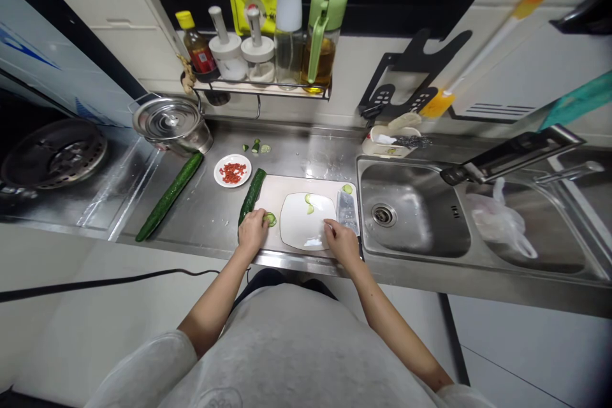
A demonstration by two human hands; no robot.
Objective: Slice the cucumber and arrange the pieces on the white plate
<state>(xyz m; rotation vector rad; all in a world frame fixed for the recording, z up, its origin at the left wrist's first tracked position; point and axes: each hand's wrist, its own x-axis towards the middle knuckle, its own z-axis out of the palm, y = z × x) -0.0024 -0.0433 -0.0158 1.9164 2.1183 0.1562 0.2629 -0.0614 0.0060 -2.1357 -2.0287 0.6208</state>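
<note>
A pale cutting board (280,190) lies on the steel counter with a white square plate (306,229) on it. Two cucumber slices (309,204) rest on the plate's far part. My left hand (252,231) is closed around the near end of a cut cucumber (252,194) at the board's left edge, beside a small stack of slices (271,219). My right hand (341,240) rests on the plate's right rim, fingers curled on it. A cleaver (347,210) lies flat just right of the plate, with one slice (347,189) near its tip.
A whole cucumber (169,196) lies left on the counter near a lidded pot (171,122). A small dish of red bits (232,171) sits behind the board, with cucumber ends (257,147) beyond. A sink (411,217) is at right, with a faucet (507,156) and bottle shelf (268,86).
</note>
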